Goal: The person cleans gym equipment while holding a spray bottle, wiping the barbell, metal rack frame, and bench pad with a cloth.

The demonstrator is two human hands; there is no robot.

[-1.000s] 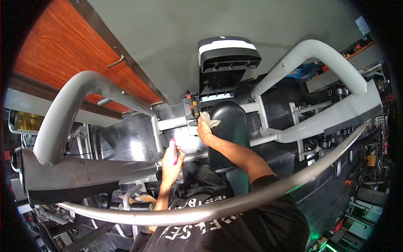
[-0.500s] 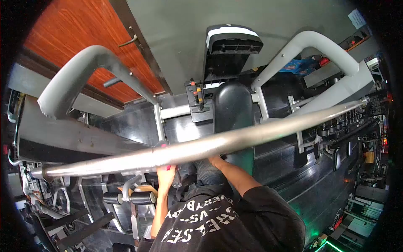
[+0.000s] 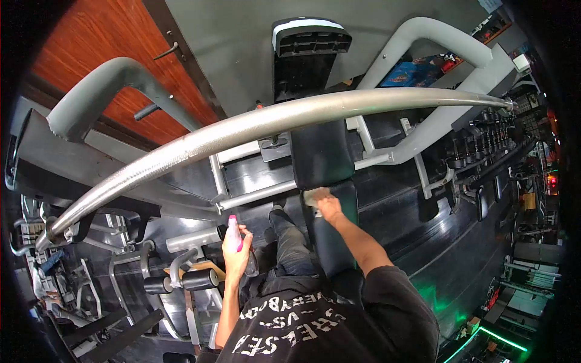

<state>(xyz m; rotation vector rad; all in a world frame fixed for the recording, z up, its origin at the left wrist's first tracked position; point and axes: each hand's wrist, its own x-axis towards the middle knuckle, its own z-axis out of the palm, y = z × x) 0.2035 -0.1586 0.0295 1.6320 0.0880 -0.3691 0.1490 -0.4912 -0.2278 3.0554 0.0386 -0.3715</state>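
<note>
My left hand (image 3: 235, 254) is closed round a spray bottle with a pink-and-white head (image 3: 233, 226), held upright beside my left leg. Its dark lower part shows below my fingers. With my right hand (image 3: 330, 209) I press a pale, crumpled cloth (image 3: 313, 196) onto the black bench seat (image 3: 334, 249), close to where the seat meets the black back pad (image 3: 322, 158). The cloth and fingertips are slightly blurred. A long metal bar (image 3: 272, 118) crosses above both hands, touching neither.
Grey machine arms (image 3: 124, 69) curve up at left and right. A padded leg roller (image 3: 203, 279) stands left of my left forearm. Dumbbells (image 3: 478, 145) line a rack at right. A wooden door (image 3: 85, 60) is at the far left.
The view has shifted, so the bar sits higher and uncovers both hands. My right hand has moved forward along the seat, and the cloth now shows. My left hand still grips the bottle.
</note>
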